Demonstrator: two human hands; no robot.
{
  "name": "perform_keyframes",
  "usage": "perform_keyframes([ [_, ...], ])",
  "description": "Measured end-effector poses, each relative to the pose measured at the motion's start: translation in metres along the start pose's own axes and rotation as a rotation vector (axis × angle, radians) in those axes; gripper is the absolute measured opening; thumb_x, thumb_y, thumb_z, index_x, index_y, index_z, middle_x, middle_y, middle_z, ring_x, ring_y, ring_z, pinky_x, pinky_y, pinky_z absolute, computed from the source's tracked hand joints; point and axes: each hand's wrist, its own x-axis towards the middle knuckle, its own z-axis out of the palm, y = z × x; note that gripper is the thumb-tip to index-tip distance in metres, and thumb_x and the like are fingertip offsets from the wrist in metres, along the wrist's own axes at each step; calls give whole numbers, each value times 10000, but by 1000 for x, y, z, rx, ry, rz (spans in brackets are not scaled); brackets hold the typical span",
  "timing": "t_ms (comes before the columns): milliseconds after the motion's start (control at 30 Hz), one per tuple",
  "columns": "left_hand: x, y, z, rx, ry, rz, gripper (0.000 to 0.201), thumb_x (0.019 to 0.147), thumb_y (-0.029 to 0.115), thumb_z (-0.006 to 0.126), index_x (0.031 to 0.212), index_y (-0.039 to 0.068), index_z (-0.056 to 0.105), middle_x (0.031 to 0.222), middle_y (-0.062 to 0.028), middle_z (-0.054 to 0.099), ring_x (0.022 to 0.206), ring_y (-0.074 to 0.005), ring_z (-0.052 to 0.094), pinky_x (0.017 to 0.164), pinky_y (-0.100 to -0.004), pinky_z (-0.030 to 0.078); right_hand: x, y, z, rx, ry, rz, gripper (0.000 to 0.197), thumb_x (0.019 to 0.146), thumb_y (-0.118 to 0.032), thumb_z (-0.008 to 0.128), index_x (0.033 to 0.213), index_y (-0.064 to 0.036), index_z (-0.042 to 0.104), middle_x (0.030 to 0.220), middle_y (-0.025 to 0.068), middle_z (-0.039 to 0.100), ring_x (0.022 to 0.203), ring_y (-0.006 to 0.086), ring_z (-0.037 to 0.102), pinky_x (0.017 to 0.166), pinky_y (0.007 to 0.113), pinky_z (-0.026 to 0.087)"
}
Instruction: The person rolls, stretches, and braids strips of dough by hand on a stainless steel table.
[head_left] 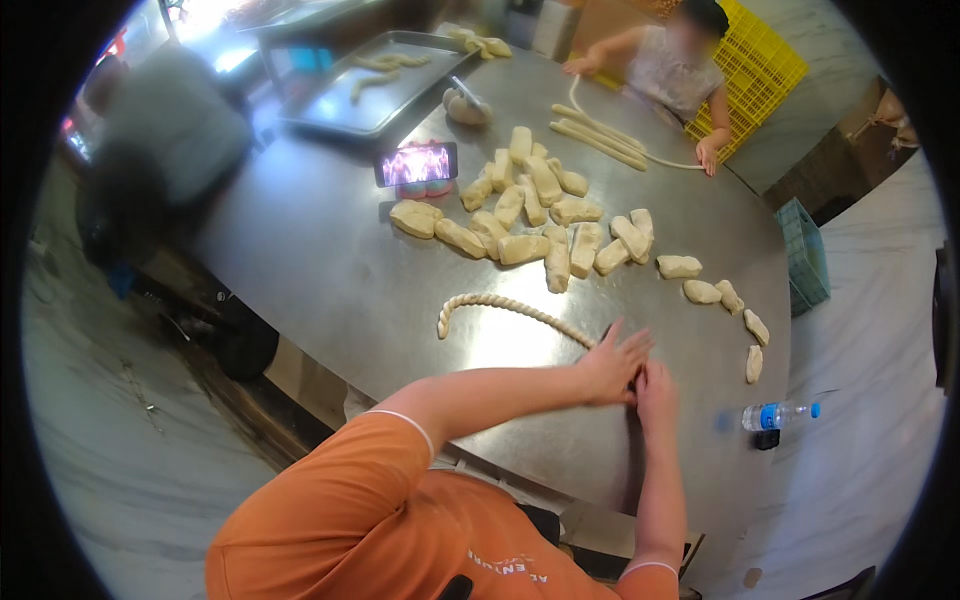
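Observation:
A twisted dough rope [505,305] lies curved on the round steel table [320,270]. Its right end runs under my hands. My left hand [612,362] lies on that end with fingers spread, palm down. My right hand [655,388] sits just beside it, touching the left hand, its fingers tucked toward the table. What it holds is hidden. Beyond the rope is a heap of short dough pieces [530,215]. Several more pieces [700,292] trail off to the right.
A phone [417,163] stands lit behind the heap. A metal tray [370,90] with dough strips sits at the far left. Another person [680,65] across the table rolls long dough ropes [600,135]. A water bottle [775,415] lies at the right rim. Yellow crate [765,60] and green crate [805,250] stand beyond.

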Motion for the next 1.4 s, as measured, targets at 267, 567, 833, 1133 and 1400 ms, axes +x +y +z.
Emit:
perform_keyframes([
  [267,-33,24,-3,-22,-14,16,916,1020,682,597,1628,8,471,1757,-190,386,1662,-447,237,1330,-672,164,-23,-20,-12,-72,169,-187,145,992,-192,690,992,-48,707,971,181,703,920,404,680,764,533,551],
  [567,-151,26,-20,-222,-7,140,943,1023,509,700,1688,-50,333,1773,-220,331,1675,-367,254,1372,-524,202,-100,-77,-35,-7,103,-321,359,863,-38,779,1219,-2,753,1266,147,732,1200,357,678,997,477,544],
  [833,-271,-130,-71,390,396,-425,357,898,227,815,1201,60,730,1301,-170,726,1248,-352,691,1097,-517,530,-74,-62,-21,163,50,-230,273,931,-20,730,1204,-16,737,1286,189,718,1179,420,679,1006,499,562],
  [1133,-354,-222,-144,393,512,-114,80,946,165,741,996,104,728,938,-118,687,829,-359,703,730,-503,576,-125,-43,-3,-169,-77,-127,541,1072,-196,594,1547,59,547,1609,304,521,1511,466,485,1261,574,379],
  [1400,-357,-190,-109,362,189,-778,711,1076,394,620,1640,2,434,1733,-254,376,1637,-524,198,1332,-641,173,15,-34,-4,2,-83,142,543,1137,-285,499,1589,16,512,1675,261,478,1605,429,385,1321,568,278],
])
